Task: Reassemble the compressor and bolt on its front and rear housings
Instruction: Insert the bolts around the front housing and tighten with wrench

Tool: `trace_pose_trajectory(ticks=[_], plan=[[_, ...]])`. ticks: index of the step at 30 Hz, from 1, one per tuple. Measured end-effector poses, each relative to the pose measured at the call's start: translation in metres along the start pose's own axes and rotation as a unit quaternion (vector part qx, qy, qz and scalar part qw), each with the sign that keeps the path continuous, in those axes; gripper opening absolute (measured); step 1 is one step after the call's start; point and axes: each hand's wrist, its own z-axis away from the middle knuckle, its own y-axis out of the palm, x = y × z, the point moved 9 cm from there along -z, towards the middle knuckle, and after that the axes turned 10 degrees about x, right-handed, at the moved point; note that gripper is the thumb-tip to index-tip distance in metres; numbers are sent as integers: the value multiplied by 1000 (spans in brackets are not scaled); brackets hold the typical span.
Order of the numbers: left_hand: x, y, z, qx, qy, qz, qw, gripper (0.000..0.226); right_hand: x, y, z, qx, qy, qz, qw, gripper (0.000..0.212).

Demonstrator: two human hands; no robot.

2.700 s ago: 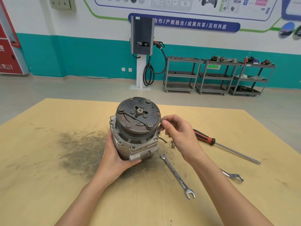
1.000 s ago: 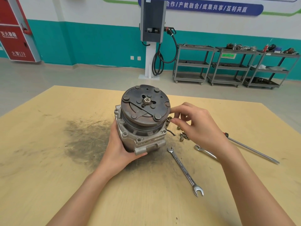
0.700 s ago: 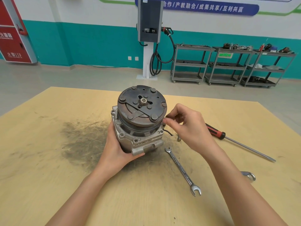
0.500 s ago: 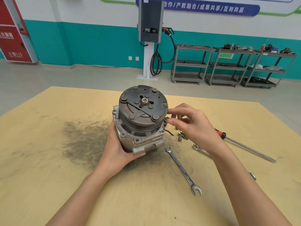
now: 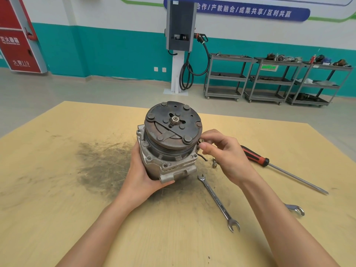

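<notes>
**Bolt pinched at compressor's right flank**

Compressor (image 5: 168, 143) upright near mid-table (image 5: 57, 209), rusty clutch plate up, beside a dark grimy smear (image 5: 102, 166). Left hand (image 5: 142, 178) cupped round the lower left of the housing, fingers curled behind, thumb under the front lug. Right hand (image 5: 225, 153) at the right edge just under the pulley, thumb and forefinger closed on a small bolt (image 5: 201, 140). Loose bolts (image 5: 214, 163) just behind that hand. Combination wrench (image 5: 218, 202) flat in front, between the forearms. Red-handled screwdriver (image 5: 279, 168) off to the right; second wrench (image 5: 295, 209) part hidden by the right forearm
</notes>
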Motion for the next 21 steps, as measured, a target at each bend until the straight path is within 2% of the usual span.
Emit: trace_pose_trajectory(ticks=[2, 5, 9, 14, 17, 19, 21], plan=[[-1, 0, 0, -1, 6, -12, 1000, 126, -4, 2, -1, -18, 3, -10, 1000, 9], [-3, -1, 0, -2, 8, -13, 1000, 125, -10, 4, -3, -41, 0, -18, 999, 14], [-4, -1, 1, -5, 10, -21, 1000, 126, -12, 5, -2, 13, -7, -30, 999, 27], [0, -2, 0, -5, 6, -17, 1000, 125, -19, 6, -1, 2, -9, -97, 995, 11], [2, -1, 0, -3, 5, -9, 1000, 126, -26, 11, -2, -25, -8, -134, 991, 20], [2, -2, 0, -5, 5, -10, 1000, 125, -28, 15, -1, -13, -12, -153, 988, 27], [1, -3, -1, -2, 5, -28, 1000, 123, -26, 19, 1, 15, -24, -173, 985, 17]])
